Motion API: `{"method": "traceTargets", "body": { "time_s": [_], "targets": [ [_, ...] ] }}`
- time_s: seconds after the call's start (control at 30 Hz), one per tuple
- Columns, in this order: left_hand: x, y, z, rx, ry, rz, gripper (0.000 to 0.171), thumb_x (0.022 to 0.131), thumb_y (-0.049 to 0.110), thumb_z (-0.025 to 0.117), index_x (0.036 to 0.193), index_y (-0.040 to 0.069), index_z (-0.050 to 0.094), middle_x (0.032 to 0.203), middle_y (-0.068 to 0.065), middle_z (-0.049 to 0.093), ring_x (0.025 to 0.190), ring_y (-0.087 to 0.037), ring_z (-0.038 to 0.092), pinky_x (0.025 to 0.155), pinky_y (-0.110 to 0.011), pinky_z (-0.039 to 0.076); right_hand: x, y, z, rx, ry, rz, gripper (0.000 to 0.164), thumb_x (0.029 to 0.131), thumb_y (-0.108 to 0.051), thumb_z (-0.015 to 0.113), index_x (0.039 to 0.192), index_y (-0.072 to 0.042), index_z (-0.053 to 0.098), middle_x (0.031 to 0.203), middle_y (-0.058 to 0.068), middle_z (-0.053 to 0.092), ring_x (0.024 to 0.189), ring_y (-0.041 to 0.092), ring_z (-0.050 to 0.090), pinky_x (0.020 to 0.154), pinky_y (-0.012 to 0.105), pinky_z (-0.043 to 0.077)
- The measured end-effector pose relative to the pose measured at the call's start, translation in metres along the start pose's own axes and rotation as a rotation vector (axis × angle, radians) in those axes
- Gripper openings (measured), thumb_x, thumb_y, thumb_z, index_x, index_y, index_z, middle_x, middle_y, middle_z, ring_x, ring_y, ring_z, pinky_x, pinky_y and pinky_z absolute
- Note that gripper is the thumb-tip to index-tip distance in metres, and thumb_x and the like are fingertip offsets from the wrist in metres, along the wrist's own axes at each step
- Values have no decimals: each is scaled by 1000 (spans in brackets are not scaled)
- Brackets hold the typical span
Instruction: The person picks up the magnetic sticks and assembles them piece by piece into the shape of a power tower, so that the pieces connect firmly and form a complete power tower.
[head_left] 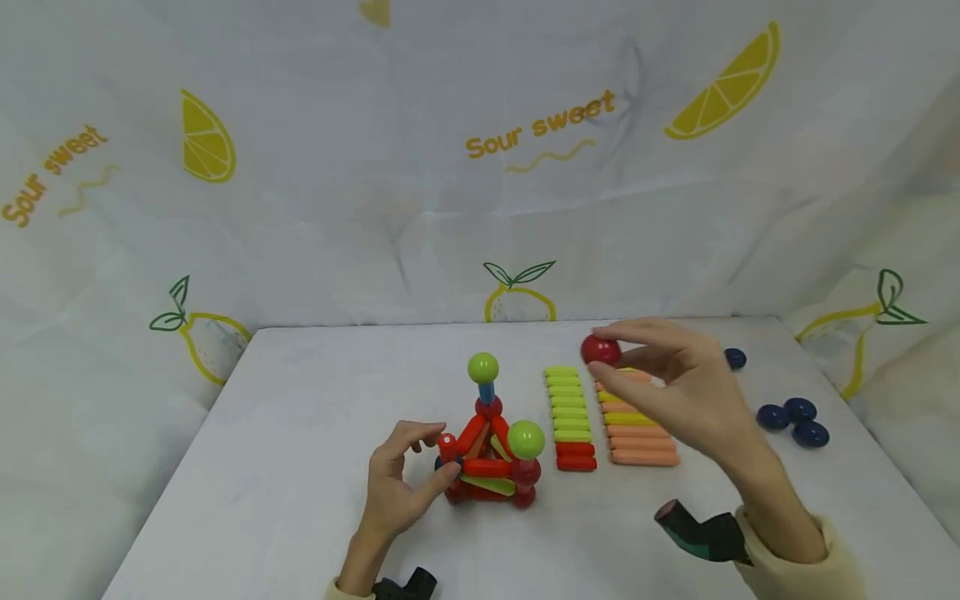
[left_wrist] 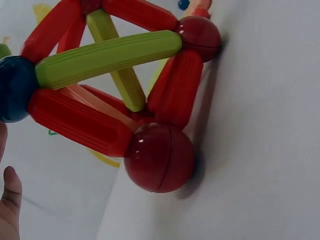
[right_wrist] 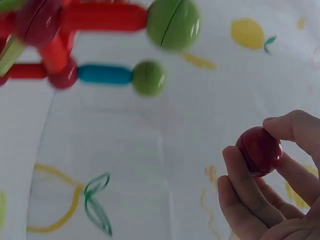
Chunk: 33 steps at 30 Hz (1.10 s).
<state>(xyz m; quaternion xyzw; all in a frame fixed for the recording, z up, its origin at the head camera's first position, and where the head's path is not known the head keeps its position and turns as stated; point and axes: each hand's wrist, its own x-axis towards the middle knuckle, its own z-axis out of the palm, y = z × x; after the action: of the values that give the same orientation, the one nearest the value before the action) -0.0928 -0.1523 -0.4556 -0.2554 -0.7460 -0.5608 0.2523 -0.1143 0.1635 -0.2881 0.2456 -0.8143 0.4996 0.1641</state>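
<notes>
A structure of magnetic rods and balls (head_left: 487, 468) stands on the white table, with two green balls (head_left: 483, 367) raised on top. At its left corner a short red rod (head_left: 447, 447) stands upright on a blue ball (left_wrist: 17, 89). My left hand (head_left: 399, 483) holds this corner between thumb and fingers; its grip is mostly cut off in the left wrist view. Raised to the right of the structure, my right hand (head_left: 686, 387) pinches a dark red ball (right_wrist: 259, 151) between thumb and fingers. That ball is apart from the structure.
Right of the structure lies a column of green and red rods (head_left: 570, 417). Beside it is a column of orange and yellow rods (head_left: 641, 433), partly behind my right hand. Several dark blue balls (head_left: 799, 409) rest at the table's right. A lemon-print cloth (head_left: 360, 208) hangs behind the table.
</notes>
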Motion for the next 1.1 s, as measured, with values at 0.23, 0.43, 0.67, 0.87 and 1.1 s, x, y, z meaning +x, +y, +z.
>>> {"method": "traceTargets", "body": {
  "time_s": [0.23,0.43,0.67,0.87,1.1],
  "targets": [
    [6,9,-4,12,-64,-23,35,76,-2,85,106,12,76,86,-2,73,83,-9,60,70,-31,50,0,-49,70,63,-172,-156,36,79,1,84,113,-10,76,105,3,74,84,6,71,80,22,61],
    [6,6,-7,13,-62,12,37,74,-5,84,105,13,75,87,-2,73,83,-10,60,70,-32,49,0,-63,112,-224,-311,-167,31,85,-10,80,116,-7,76,105,3,76,86,9,71,75,19,59],
    [5,4,-9,5,-50,22,38,73,-7,83,106,11,75,90,-4,75,82,-8,62,70,-30,51,2,-67,128,-383,-423,-129,24,87,-10,76,111,-8,76,97,3,75,80,11,67,71,22,58],
    [4,4,-9,4,-52,10,37,73,-9,83,103,11,75,90,-4,75,81,-7,62,69,-30,48,2,-69,129,-391,-447,-101,25,88,-11,77,112,-10,75,97,2,75,81,11,66,68,20,57],
    [5,5,-7,7,-42,-17,36,74,-6,84,105,12,75,87,-4,75,81,-7,61,69,-33,48,-3,-60,109,-433,-246,-169,39,84,-24,85,121,-16,76,110,0,77,103,15,70,86,32,60]
  ]
}}
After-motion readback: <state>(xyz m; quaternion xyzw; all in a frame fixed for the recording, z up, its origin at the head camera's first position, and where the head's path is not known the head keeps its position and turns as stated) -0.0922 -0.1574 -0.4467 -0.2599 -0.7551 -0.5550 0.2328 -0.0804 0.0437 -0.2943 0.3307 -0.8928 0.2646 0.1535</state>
